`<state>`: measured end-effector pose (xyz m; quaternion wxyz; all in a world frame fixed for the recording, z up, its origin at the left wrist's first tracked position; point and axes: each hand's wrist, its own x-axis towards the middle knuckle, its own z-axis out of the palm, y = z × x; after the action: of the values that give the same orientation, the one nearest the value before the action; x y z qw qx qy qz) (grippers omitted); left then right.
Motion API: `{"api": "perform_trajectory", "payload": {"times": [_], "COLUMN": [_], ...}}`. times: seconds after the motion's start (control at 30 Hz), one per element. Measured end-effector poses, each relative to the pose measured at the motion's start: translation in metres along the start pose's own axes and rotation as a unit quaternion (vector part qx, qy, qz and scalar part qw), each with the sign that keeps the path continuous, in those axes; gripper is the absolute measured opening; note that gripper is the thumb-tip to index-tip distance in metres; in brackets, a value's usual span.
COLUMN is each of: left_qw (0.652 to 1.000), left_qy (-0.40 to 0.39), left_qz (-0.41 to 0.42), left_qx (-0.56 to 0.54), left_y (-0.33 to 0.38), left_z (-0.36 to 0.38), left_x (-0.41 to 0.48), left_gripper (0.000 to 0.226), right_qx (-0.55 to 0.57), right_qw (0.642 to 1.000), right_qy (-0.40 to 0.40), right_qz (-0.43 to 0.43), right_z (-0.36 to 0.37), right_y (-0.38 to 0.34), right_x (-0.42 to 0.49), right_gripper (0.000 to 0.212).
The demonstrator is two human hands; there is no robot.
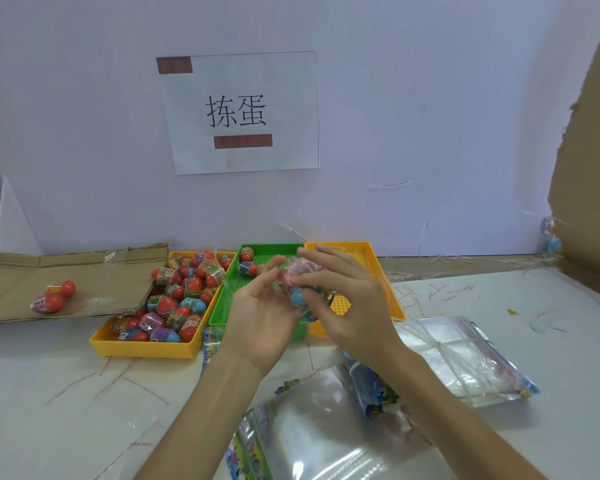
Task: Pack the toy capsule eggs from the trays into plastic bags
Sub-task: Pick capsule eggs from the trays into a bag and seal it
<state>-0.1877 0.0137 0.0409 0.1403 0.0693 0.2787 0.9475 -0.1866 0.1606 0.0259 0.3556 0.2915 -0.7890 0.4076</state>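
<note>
Mostly white table [66,393] (red-scribbled) under trays [146,348]; cardboard [94,271] left, sign [239,112] on wall [430,98].

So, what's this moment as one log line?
packing | left hand: holds bag of eggs | right hand: grips it | left yellow tray: many eggs | green tray: few eggs

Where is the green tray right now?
Head view, centre: the green tray sits between the egg-filled yellow tray, left, and the other yellow tray, right.
</note>
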Motion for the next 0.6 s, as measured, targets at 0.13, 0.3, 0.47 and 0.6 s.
{"api": "perform_trajectory", "payload": {"times": [0.13, 0.3, 0.47, 0.6], "left_qw": [1.000, 0.997, 0.995, 0.987], "left_qy": [0.018, 0.007, -0.042, -0.024], "left_qz": [-0.004, -0.026, -0.050, -0.011], "left_qx": [-0.009, -0.072, -0.071, 0.158], "left_y": [0.003, 0.006, 0.000, -0.005], "left_z": [-0.004, -0.008, -0.005, 0.001], "left_x": [0.000, -0.003, -0.001, 0.000], "left_gripper": [0.026, 0.035, 0.043, 0.031], "right_qx": [0.000, 0.014, 0.063, 0.136], "right_qw": [0.999, 0.993, 0.994, 0.985], "right_qy": [-0.050, -0.117, -0.083, -0.010], "right_qz": [-0.002, 0.019, 0.034, 0.105], "right_z": [-0.003, -0.008, -0.011, -0.013], "right_y": [-0.001, 0.000, 0.006, 0.011], "right_x": [-0.001, -0.001, 0.003, 0.005], "right_gripper": [0.033, 0.062, 0.054, 0.024]}}
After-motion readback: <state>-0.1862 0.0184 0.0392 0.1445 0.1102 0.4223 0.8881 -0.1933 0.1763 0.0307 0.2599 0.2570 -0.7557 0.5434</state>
